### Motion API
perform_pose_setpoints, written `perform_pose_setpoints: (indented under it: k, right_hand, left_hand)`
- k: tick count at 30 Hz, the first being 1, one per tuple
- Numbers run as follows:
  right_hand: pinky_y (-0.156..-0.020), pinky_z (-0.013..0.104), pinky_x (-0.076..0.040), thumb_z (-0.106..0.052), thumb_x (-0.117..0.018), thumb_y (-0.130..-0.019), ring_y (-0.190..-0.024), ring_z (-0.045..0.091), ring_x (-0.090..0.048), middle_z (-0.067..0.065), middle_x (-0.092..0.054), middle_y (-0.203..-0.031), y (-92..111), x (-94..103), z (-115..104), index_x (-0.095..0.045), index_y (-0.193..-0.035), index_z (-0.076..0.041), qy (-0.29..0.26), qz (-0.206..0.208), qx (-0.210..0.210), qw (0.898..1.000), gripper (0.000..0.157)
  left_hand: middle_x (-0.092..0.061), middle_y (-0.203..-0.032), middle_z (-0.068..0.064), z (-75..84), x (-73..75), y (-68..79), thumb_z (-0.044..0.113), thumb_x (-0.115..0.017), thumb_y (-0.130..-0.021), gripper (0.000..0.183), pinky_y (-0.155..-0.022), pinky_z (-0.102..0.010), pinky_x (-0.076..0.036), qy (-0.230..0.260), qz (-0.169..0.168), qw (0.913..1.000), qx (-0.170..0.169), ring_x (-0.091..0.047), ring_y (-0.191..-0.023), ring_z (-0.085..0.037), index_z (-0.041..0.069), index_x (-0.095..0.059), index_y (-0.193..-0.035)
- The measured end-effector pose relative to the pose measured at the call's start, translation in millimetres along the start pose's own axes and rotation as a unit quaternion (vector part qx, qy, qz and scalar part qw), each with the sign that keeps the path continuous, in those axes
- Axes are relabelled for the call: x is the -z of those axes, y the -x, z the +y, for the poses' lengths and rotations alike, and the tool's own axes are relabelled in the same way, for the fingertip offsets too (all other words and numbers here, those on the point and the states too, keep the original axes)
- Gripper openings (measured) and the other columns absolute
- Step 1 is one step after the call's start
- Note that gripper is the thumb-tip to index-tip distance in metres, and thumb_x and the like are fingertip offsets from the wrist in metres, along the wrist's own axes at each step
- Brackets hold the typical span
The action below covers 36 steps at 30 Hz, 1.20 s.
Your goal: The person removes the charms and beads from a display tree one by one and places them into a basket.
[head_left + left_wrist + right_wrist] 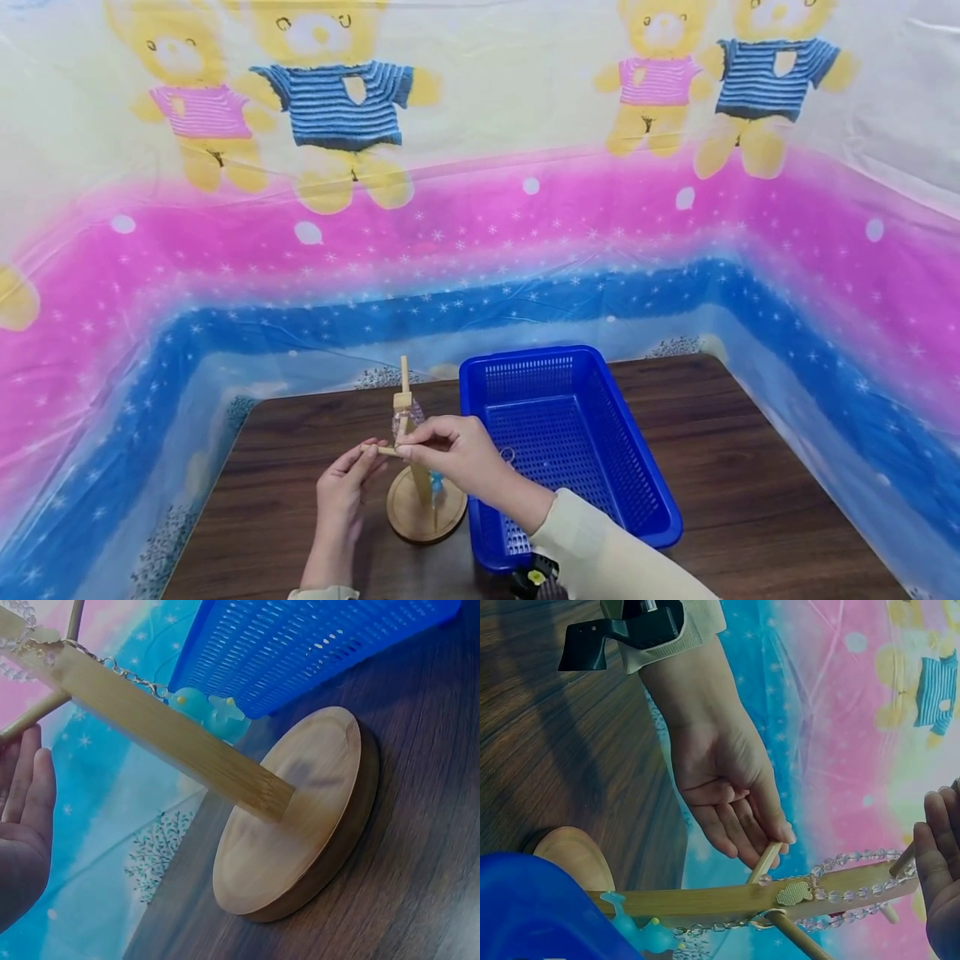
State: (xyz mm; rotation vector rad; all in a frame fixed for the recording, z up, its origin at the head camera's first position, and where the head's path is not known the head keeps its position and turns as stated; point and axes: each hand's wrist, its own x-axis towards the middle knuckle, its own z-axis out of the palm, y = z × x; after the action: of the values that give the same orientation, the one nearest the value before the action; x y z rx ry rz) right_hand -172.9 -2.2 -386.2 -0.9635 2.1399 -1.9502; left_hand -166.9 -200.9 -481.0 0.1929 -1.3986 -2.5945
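A wooden jewellery stand (423, 483) with a round base (247, 877) and side pegs stands upright on the table. My left hand (345, 492) pinches the end of a peg (765, 862) on its left side. At the post, thumb and forefinger of my right hand (457, 454) pinch what looks like another wooden peg; the fingers partly cover it. Around the upper post lies a string of clear beads (855, 892) with a small gold charm (793, 893). A thin chain (124, 673) hangs alongside, with a translucent blue animal-shaped pendant (210, 714).
A blue perforated basket (630, 450) stands right of the stand, under my right forearm. A small ring-like thing (507, 454) shows at its left side. The dark wood table (750, 467) ends at a patterned cloth (480, 225) hanging behind and at the sides.
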Motion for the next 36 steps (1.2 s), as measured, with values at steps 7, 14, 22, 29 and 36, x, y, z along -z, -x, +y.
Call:
perform_pose_setpoints:
  k: [7, 14, 22, 29, 36]
  right_hand:
    - [-0.073, 0.017, -0.062, -0.01, -0.071, -0.096, -0.077, -0.009, -0.065, 0.027, -0.075, -0.106, -1, 2.6, -3, -0.075, -0.105, 0.005, 0.002, -0.01, -0.029, 1.0, 0.018]
    - [-0.089, 0.043, -0.066, -0.011, -0.068, -0.098, -0.083, 0.007, -0.072, 0.016, -0.076, -0.099, -7, 15.3, -2, -0.068, -0.117, 0.011, -0.094, 0.045, -0.086, 0.991, 0.028]
    - [-0.095, 0.049, -0.064, -0.011, -0.067, -0.099, -0.087, 0.008, -0.068, 0.016, -0.072, -0.103, -17, 15.8, 13, -0.067, -0.115, 0.008, -0.083, 0.109, -0.115, 0.984, 0.025]
    - [-0.093, 0.048, -0.063, -0.014, -0.071, -0.097, -0.089, 0.003, -0.064, 0.022, -0.071, -0.115, -19, 12.2, 28, -0.069, -0.117, 0.002, -0.039, 0.117, -0.121, 0.985, 0.026]
    - [-0.089, 0.038, -0.064, -0.015, -0.072, -0.096, -0.091, 0.005, -0.067, 0.021, -0.073, -0.114, -20, 8.7, 33, -0.071, -0.115, -0.001, -0.014, 0.11, -0.114, 0.987, 0.024]
  left_hand:
    - [-0.081, -0.084, 0.004, -2.3, 0.5, 0.5, 0.001, -0.063, -0.1, 0.026, -0.074, -0.016, -0.064, 0.01, 0.018, 0.9996, 0.02, -0.078, -0.079, -0.004, 0.016, -0.077, -0.084]
    - [-0.081, -0.086, 0.0, -2.0, -2.3, 2.2, -0.004, -0.061, -0.099, 0.029, -0.075, -0.018, -0.065, 0.022, 0.016, 0.9995, 0.017, -0.079, -0.08, -0.007, 0.014, -0.077, -0.083]
    - [-0.081, -0.086, 0.001, -1.7, -1.4, 2.7, -0.004, -0.06, -0.099, 0.029, -0.075, -0.018, -0.065, 0.023, 0.011, 0.9996, 0.009, -0.079, -0.08, -0.007, 0.014, -0.077, -0.084]
    - [-0.081, -0.087, 0.002, -2.6, -1.1, 2.4, -0.004, -0.061, -0.099, 0.029, -0.075, -0.018, -0.065, 0.015, 0.007, 0.9999, 0.005, -0.079, -0.081, -0.007, 0.014, -0.077, -0.083]
    - [-0.081, -0.087, 0.002, -2.9, -0.5, 2.1, -0.004, -0.06, -0.1, 0.031, -0.075, -0.017, -0.065, 0.011, 0.003, 0.9999, -0.001, -0.079, -0.082, -0.006, 0.015, -0.077, -0.083]
